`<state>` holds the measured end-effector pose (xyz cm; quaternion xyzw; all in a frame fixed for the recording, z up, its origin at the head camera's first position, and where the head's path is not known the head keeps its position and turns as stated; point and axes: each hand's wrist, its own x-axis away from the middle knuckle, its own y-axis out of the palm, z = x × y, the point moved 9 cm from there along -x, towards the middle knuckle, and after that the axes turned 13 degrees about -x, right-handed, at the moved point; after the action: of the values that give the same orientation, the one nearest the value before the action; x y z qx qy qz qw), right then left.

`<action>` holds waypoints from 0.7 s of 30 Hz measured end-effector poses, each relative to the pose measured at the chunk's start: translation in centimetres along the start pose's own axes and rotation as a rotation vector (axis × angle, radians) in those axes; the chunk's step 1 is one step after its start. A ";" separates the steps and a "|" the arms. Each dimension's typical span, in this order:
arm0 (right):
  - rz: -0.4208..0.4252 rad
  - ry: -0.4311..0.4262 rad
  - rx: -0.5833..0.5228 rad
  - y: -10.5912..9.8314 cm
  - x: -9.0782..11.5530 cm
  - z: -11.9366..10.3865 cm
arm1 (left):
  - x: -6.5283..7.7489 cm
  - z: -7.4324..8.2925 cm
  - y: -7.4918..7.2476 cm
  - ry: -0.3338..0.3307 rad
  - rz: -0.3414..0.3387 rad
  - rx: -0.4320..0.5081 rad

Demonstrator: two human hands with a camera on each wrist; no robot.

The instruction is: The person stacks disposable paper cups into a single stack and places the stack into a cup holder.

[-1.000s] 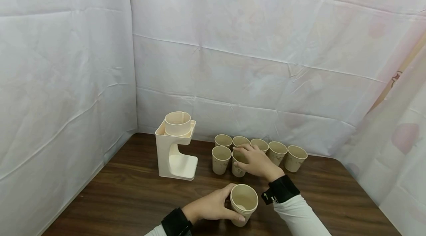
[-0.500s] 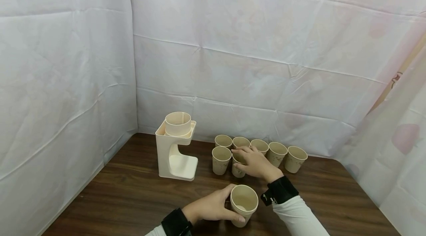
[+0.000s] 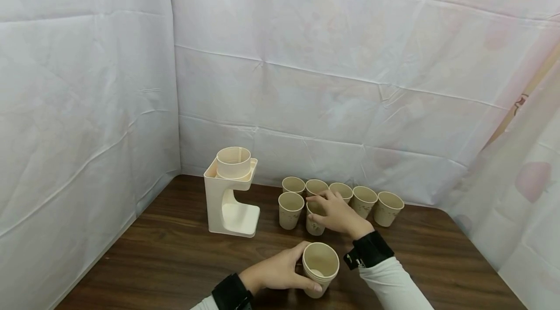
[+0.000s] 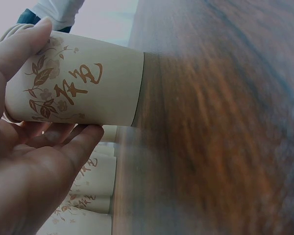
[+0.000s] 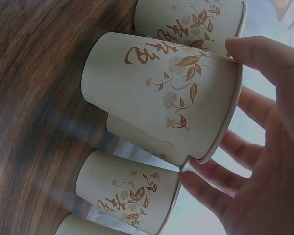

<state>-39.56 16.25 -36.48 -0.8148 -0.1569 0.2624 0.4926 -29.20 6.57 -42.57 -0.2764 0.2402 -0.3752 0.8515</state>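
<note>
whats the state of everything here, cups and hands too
left hand: gripping the stack
stack: nested cups, mouth up
right hand: pinching the front right cup by its rim
front right cup: mouth up; whether lifted, unclear
front left cup: upright, not held
back cups: five, upright
stand: upright
cylinder: seated in stand's top, open end up
cloth: hanging, creased

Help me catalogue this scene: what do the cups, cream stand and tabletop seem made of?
Cups: probably matte paper; rolled rims, printed flowers. Stand: likely smooth plastic; rounded, moulded-looking edges. Tabletop: slightly shiny wood or laminate; the grain fits both.
</note>
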 end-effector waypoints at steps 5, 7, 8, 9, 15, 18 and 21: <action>-0.031 0.065 -0.086 0.1 0.0 0.6 | 0.0 0.0 0.0 0.001 -0.006 0.015; -0.039 0.081 -0.116 0.2 0.0 0.6 | 0.1 0.0 0.0 0.003 -0.009 0.021; -0.044 0.084 -0.130 0.2 0.0 0.6 | 0.1 0.1 0.0 0.006 -0.008 0.023; -0.053 0.092 -0.145 0.2 0.0 0.7 | 0.1 0.1 0.0 0.008 -0.007 0.024; -0.079 0.121 -0.192 0.4 0.0 0.7 | 0.1 0.1 -0.1 0.002 0.000 0.011; -0.076 0.110 -0.195 0.3 0.0 0.7 | 0.1 0.1 -0.1 0.000 0.000 0.004; -0.069 0.095 -0.202 0.2 0.1 0.8 | 0.1 0.2 -0.1 0.004 0.003 0.003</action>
<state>-39.89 16.80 -36.94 -0.8659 -0.1867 0.1892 0.4238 -29.04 6.49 -42.41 -0.2740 0.2419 -0.3749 0.8520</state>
